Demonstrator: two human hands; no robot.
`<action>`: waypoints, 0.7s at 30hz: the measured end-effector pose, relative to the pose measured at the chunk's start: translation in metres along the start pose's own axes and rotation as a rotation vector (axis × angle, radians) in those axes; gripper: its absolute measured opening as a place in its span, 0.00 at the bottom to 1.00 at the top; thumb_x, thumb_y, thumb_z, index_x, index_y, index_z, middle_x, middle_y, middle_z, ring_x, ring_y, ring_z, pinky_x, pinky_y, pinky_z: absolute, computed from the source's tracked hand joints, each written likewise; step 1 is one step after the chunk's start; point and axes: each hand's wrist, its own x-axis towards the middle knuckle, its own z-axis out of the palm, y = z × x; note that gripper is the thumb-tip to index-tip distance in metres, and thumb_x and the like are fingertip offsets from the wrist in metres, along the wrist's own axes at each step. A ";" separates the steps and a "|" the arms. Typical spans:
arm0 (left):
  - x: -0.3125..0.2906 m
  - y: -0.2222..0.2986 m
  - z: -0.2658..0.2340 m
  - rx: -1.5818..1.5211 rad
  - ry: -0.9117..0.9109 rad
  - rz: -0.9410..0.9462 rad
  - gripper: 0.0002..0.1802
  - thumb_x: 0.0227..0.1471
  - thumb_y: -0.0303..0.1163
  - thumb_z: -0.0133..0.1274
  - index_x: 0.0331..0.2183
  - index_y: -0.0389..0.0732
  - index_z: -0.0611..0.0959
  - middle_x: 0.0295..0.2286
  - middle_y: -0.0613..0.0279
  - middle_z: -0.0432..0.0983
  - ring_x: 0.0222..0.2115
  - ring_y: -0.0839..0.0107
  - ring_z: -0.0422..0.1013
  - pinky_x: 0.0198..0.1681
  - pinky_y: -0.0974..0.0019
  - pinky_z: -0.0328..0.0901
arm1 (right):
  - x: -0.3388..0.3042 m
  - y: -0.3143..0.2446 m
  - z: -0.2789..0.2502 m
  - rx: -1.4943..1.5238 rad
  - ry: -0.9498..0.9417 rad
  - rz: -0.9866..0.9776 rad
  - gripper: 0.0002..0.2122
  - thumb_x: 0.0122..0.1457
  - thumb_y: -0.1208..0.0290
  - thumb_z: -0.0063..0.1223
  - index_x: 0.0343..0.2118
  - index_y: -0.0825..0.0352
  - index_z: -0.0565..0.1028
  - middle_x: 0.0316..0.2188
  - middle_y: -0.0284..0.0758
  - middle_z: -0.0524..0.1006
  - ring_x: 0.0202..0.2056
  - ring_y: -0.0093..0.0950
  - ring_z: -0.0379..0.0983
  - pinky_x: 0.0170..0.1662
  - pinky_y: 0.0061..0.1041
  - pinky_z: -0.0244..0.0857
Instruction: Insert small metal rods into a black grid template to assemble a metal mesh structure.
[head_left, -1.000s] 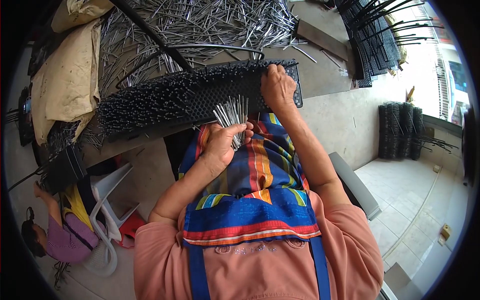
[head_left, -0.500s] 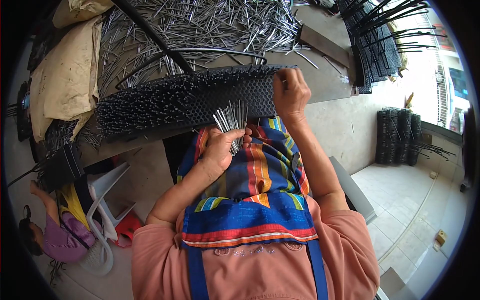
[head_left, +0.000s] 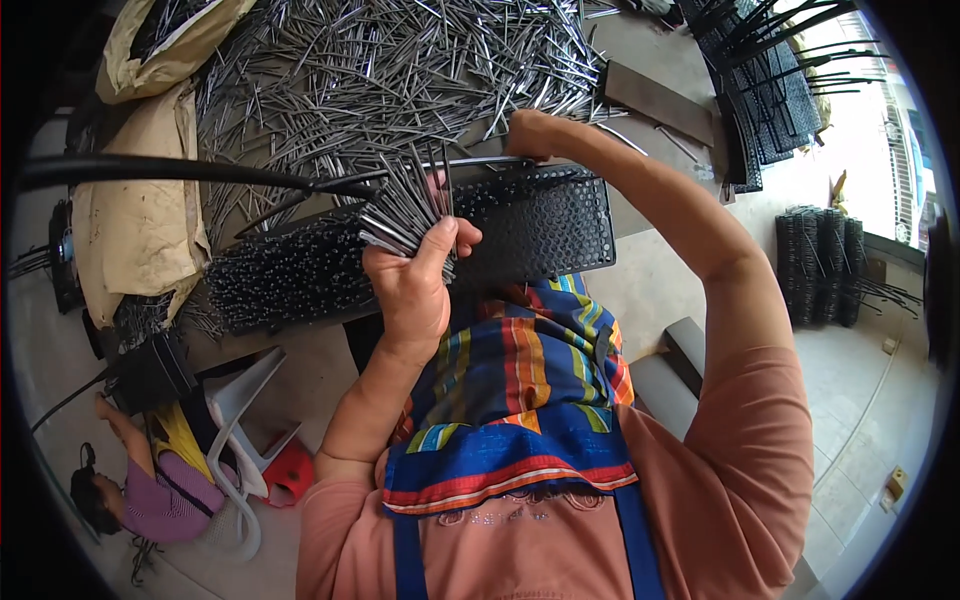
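Observation:
A fanned bundle of thin metal rods (head_left: 402, 205) is gripped in my left hand (head_left: 412, 275), raised over the middle of a long black honeycomb-patterned rack (head_left: 560, 230). Dark rod ends crowd the rack's left and far parts, while bare holes show at its right. My right hand (head_left: 535, 137) reaches across to the rack's far edge, its fingers curled down at the right end of a black wire hoop (head_left: 480, 162); the fingertips are partly hidden. Joined to that hoop, a long black bar (head_left: 190, 170) points left.
Loose metal rods (head_left: 400, 80) cover the tabletop beyond the rack. A flat brown bar (head_left: 660, 100) lies right of them, near more black racks (head_left: 765, 110). Tan sacks (head_left: 140, 220) stand left. A co-worker (head_left: 165, 490) sits at lower left. Black bundled racks (head_left: 820, 265) stand on the floor.
My left hand has risen with the rods from my lap to above the rack. My right hand has gone from the rack's right end to the hoop. The long bar has swung down to the left.

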 end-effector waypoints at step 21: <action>0.029 0.011 0.008 -0.046 0.025 0.086 0.10 0.48 0.15 0.53 0.36 0.28 0.80 0.38 0.47 0.78 0.22 0.71 0.73 0.26 0.70 0.69 | 0.024 -0.028 -0.010 0.199 0.081 0.162 0.16 0.46 0.69 0.61 0.41 0.65 0.81 0.40 0.36 0.82 0.43 0.31 0.79 0.42 0.33 0.74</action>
